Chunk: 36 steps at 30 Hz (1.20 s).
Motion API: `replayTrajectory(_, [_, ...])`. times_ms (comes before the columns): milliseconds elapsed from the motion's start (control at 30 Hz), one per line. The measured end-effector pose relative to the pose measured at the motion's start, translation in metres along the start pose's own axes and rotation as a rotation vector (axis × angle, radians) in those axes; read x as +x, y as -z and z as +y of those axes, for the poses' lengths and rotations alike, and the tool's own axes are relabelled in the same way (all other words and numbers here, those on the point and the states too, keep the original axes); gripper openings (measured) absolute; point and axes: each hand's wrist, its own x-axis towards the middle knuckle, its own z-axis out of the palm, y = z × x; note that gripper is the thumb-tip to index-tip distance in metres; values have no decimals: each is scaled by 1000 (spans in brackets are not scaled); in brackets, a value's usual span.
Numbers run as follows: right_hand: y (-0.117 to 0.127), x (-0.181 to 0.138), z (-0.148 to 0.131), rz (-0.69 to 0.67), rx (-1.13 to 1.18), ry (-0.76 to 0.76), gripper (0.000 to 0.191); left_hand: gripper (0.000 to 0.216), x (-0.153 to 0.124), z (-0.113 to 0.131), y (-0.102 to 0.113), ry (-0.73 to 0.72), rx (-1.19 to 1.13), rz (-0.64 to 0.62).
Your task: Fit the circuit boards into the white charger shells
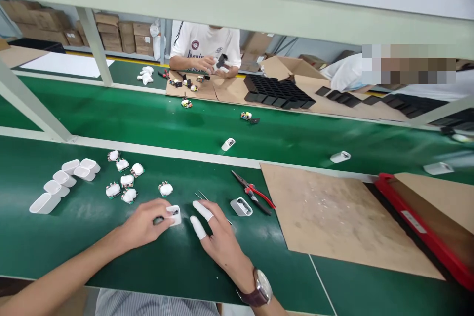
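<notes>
My left hand (150,222) pinches a small white plastic housing (177,216) between thumb and fingers, with dark parts showing in its opening. To its right, my right hand (220,239) is spread just above the bench, white covers on thumb and index finger. Partly hidden behind that hand lie thin metal tweezers (201,194). One white-topped circuit board (166,188) sits just beyond the left hand. Farther right are another filled white housing (241,207) and red-handled long-nose pliers (254,192).
Several white-topped boards (127,180) and hollow white shells (45,202) stand at left. Cardboard (318,207) and a red-edged item (418,227) occupy the right. Beyond a pale rail, a green belt (166,128) carries white housings (228,144). A co-worker (207,49) handles a part opposite.
</notes>
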Motion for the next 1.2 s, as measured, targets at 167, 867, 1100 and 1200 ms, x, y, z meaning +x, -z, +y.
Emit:
replayTrajectory(167, [0, 3, -11, -51, -10, 55, 47, 35, 21, 10, 10, 426, -567, 104])
replayTrajectory(867, [-71, 55, 10, -155, -246, 254, 26, 45, 56, 25, 223, 158, 793, 620])
replayTrajectory(1100, [-79, 31, 8, -83, -375, 235, 54, 39, -54, 1, 225, 121, 1197, 367])
replayTrajectory(1200, [-84, 33, 0, -53, -389, 244, 64, 31, -56, -12, 214, 99, 1270, 278])
